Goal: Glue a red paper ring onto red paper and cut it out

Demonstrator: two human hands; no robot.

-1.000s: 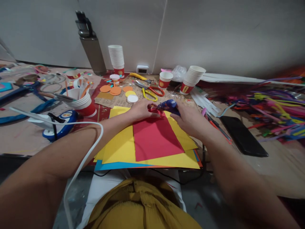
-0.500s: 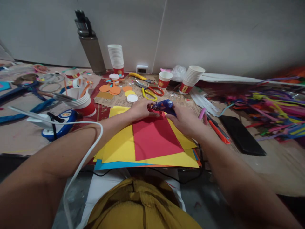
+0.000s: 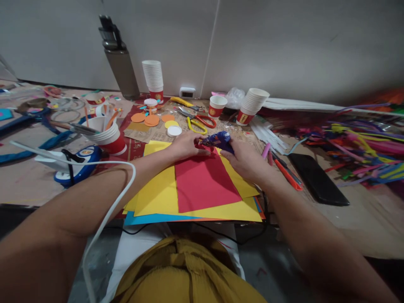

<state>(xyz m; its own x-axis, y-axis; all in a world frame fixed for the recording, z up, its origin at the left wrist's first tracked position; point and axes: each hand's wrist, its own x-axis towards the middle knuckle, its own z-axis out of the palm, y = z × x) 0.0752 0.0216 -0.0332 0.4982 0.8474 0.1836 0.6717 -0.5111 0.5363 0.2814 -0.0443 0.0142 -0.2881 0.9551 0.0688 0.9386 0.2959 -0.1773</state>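
My right hand [image 3: 248, 159] is wrapped round a blue glue gun [image 3: 223, 138], its nozzle pointing left toward my other hand. With fingers curled, my left hand [image 3: 185, 145] is at the far edge of a red sheet of paper [image 3: 206, 185]; something small and dark red is at its fingertips, too hidden to name. The red sheet lies on yellow paper [image 3: 154, 193], and a blue sheet [image 3: 148, 218] sticks out below at the near edge.
Beyond my hands lie red-handled pliers [image 3: 206, 121], orange paper circles [image 3: 152, 120] and a white lid [image 3: 174, 131]. Cup stacks [image 3: 152, 75], a tall bottle [image 3: 122, 71] and tool-filled cups [image 3: 110, 136] stand around. Right are a phone [image 3: 318, 179] and pipe cleaners [image 3: 372, 155]. A white cable [image 3: 134, 168] crosses my left forearm.
The view has shifted very slightly. Both hands keep nearly the same place and hold, with the glue gun still close to my left fingertips.
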